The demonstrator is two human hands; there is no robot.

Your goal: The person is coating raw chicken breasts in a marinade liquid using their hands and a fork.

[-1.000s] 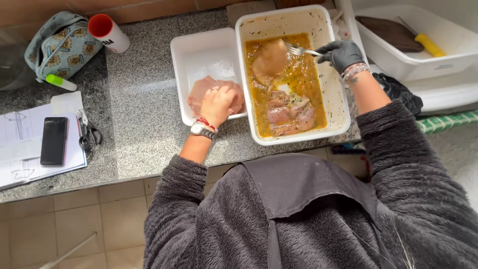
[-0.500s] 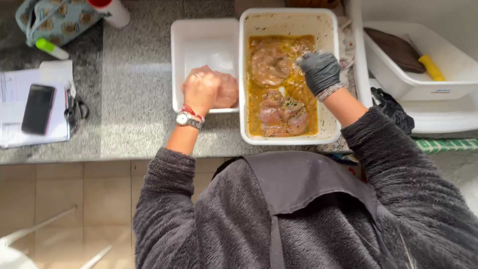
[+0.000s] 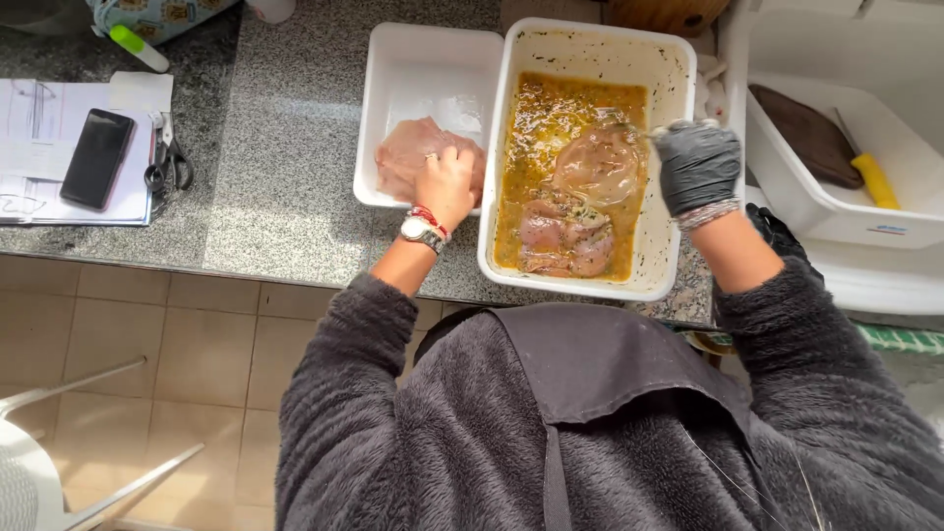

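Observation:
My bare left hand (image 3: 447, 181) rests on a raw chicken fillet (image 3: 405, 155) lying in a small white tray (image 3: 425, 61). My right hand (image 3: 696, 163), in a black glove, grips a fork (image 3: 637, 126) whose tines are at a chicken fillet (image 3: 598, 165) lifted partly out of the yellow marinade. That marinade fills a deep white tub (image 3: 657, 69) right of the small tray. Two more herb-speckled fillets (image 3: 564, 236) lie at the near end of the tub.
On the granite counter (image 3: 275, 157) at the left lie papers, a black phone (image 3: 96, 157) and scissors (image 3: 167, 169). A white bin (image 3: 836, 211) at the right holds a brown board and a yellow-handled knife (image 3: 873, 177). A white chair (image 3: 39, 462) stands on the tiled floor.
The fork has moved the top fillet from the far left of the tub toward the right middle. The view shifted, so the counter things sit further right and lower. My left hand stayed on the raw fillet.

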